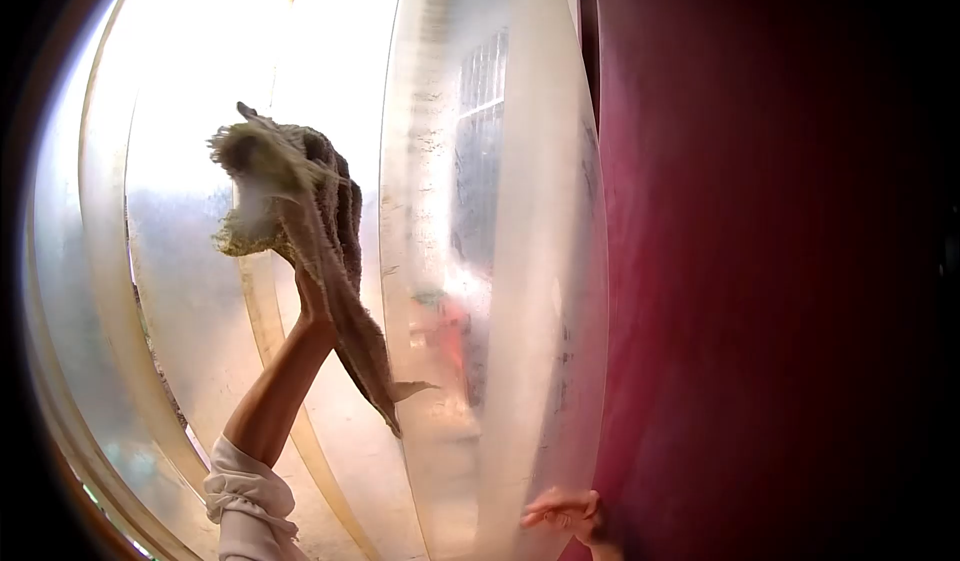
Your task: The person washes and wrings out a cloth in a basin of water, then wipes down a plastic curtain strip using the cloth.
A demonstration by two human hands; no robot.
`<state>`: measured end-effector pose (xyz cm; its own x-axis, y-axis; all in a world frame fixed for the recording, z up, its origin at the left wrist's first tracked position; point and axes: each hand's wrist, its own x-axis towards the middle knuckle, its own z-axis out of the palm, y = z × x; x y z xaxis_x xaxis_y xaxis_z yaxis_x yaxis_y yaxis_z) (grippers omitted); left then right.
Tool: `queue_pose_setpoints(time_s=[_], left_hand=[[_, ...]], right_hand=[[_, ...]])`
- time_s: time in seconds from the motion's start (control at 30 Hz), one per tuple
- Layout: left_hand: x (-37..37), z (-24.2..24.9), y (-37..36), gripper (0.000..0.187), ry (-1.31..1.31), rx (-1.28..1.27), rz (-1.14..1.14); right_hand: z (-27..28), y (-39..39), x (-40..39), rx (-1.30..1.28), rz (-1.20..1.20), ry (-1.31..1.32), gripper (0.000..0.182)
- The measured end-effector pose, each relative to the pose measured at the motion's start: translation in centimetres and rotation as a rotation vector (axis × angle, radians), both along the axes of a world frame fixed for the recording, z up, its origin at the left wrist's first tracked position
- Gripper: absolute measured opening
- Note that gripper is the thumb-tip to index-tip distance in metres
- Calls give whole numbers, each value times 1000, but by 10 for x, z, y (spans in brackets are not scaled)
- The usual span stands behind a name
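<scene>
My left hand [312, 296] is raised in front of a hanging clear plastic strip curtain. It is closed on a shaggy grey-brown cloth [325, 221], which covers most of the fingers. One long end of the cloth hangs down past my wrist to a pointed corner. Low on the right, my right hand [565, 509] is at the edge of a wide plastic strip [535, 261], its fingers bent and closed on it. The strip is cloudy, with dark specks and smears on its surface.
More overlapping plastic strips [180, 291] hang to the left, yellowed along their edges, with bright light behind them. A dark red surface [740, 261] fills the right side. Blurred red and grey shapes show through the wide strip.
</scene>
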<state>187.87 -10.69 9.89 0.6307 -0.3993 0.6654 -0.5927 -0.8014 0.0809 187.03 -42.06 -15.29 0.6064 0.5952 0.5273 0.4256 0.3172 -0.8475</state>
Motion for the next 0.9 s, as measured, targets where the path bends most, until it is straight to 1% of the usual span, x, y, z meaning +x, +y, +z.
queue_pose_setpoints(time_s=[0.03, 0.1, 0.17, 0.2, 0.23, 0.3, 0.33, 0.37, 0.4, 0.43, 0.5, 0.53, 0.57, 0.63, 0.7, 0.77, 0.83, 0.87, 0.9], left_hand=[[1, -6, -8, 41, -2, -45, -8], [1, -21, -27, 41, 2, -109, -18], [2, -33, -45, 40, 9, -154, -30], [8, -33, -49, 40, 8, -189, -37], [5, -18, -14, 40, -6, -225, -37], [5, -15, -53, 39, -15, -273, -47], [4, -14, -72, 39, -14, -292, -52], [-8, 0, -98, 39, -25, -330, -69], [59, 16, -15, 38, -32, -355, -77], [78, 33, 4, 38, -31, -383, -74], [95, 52, -4, 38, -28, -442, -94], [105, 63, -1, 37, -20, -470, -102], [115, 76, 2, 37, -10, -500, -115], [128, 95, 4, 36, 6, -552, -146], [132, 107, -5, 36, 25, -592, -189], [135, 110, 7, 35, 37, -634, -242], [132, 115, 13, 35, 46, -697, -297], [131, 116, 17, 35, 56, -726, -326], [128, 118, 21, 34, 61, -755, -359]], right_hand=[[13, -10, 1, 26, -56, 53, 25], [40, -14, 8, 270, -193, 293, 31], [58, -12, 17, 208, -399, 188, 36], [59, -14, 21, 170, -507, 185, 35], [96, 52, 25, 155, -598, 103, 37], [66, 1, 9, 206, -661, 49, 42], [59, -26, -5, 248, -630, 56, 44], [52, -58, -26, 246, -635, 47, 45], [72, 40, 25, 231, -598, 66, 46], [77, 66, 38, 220, -558, 94, 46], [67, 53, 39, 248, -521, 90, 47], [67, 55, 35, 201, -527, 119, 47], [66, 66, 40, 166, -506, 156, 47], [61, 81, 51, 126, -527, 118, 47], [58, 76, 58, 119, -533, 147, 47], [57, 92, 71, 86, -514, 173, 47], [64, 98, 77, 42, -569, 174, 47], [62, 102, 84, 117, -540, 132, 47], [63, 103, 89, 151, -509, 150, 48]])
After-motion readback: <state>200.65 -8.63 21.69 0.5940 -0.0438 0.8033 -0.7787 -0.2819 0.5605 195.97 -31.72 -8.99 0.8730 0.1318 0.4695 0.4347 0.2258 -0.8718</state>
